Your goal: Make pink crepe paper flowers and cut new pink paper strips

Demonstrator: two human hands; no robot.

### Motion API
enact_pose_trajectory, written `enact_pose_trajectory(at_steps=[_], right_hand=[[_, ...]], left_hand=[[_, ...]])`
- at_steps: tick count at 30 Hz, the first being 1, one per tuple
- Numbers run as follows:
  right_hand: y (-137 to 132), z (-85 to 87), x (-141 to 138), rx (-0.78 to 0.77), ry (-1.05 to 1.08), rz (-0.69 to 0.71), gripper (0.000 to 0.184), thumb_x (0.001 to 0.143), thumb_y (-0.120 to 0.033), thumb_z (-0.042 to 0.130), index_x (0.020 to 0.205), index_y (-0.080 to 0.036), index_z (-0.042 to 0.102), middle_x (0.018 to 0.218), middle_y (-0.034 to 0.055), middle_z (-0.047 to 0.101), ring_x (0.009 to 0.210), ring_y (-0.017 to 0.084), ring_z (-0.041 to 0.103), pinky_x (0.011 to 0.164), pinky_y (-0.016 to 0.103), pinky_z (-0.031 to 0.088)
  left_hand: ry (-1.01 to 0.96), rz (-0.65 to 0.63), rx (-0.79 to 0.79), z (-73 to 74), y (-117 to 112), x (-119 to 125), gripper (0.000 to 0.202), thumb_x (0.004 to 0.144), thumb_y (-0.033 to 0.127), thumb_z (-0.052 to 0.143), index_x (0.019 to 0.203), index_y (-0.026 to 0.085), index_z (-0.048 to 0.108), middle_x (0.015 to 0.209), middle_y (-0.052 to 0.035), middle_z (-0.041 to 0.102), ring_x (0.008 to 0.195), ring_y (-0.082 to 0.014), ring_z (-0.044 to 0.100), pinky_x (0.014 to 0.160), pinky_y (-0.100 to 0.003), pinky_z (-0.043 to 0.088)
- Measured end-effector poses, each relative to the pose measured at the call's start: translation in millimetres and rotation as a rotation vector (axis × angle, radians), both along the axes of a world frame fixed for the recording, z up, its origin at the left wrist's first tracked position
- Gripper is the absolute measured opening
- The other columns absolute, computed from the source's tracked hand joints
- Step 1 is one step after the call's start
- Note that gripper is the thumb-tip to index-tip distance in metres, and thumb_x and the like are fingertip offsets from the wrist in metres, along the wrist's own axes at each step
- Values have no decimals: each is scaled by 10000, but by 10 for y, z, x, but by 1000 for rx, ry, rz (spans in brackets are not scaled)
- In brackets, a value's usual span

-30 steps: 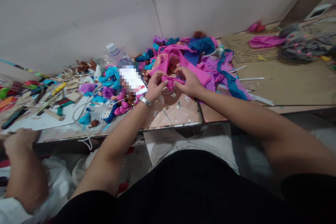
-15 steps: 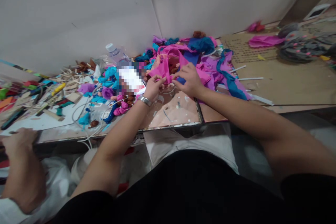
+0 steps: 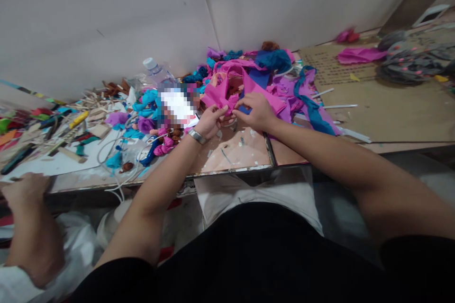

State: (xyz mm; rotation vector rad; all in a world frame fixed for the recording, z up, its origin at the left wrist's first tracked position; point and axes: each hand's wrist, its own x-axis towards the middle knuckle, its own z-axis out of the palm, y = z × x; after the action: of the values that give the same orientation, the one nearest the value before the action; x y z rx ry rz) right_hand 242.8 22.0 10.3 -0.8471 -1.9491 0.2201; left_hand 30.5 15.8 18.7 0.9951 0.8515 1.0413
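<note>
A crumpled piece of bright pink crepe paper [image 3: 221, 97] is pinched between my two hands above the table's near middle. My left hand [image 3: 210, 120], with a metal-band watch [image 3: 196, 136] at the wrist, grips its lower left side between thumb and fingers. On the right, my right hand [image 3: 254, 110] has bent fingers closed at the paper's lower edge, fingertips close to the left thumb. Behind the hands lies a heap of pink, purple and blue crepe paper [image 3: 273, 60]. The exact fold between my fingertips is too small to make out.
Left of my hands are a blurred-out lit phone [image 3: 179, 105], a clear bottle [image 3: 158, 71], a white cable [image 3: 101, 151] and wood scraps. Cardboard [image 3: 355, 109] with a grey bundle [image 3: 405, 64] lies right. A co-worker's hand [image 3: 26, 191] rests at the table's left edge.
My left hand has turned, its thumb now lying across the top of the pink paper. The paper's front has gathered and crumpled more. My right hand has barely moved.
</note>
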Motion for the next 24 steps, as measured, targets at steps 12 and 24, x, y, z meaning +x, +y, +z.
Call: enact_pose_trajectory(at_steps=[12,24], right_hand=[[-56,63,-25,-28,66,110,67,894,-270,645,856,-216,659,786,31,610,753,212,564,737,360,418],[-42,24,-30,-109,179,106,119,998,-346,539,957,-236,555,843,29,626,748,206,549,737,361,426]], left_hand=[[89,-67,71,3,-53,10,541,584,444,1065,764,136,659,645,24,673,660,-152,741,778,-347,696],[84,-127,29,-9,-28,-18,564,686,357,1005,1142,135,758,957,-84,824,811,-198,801,722,-306,682]])
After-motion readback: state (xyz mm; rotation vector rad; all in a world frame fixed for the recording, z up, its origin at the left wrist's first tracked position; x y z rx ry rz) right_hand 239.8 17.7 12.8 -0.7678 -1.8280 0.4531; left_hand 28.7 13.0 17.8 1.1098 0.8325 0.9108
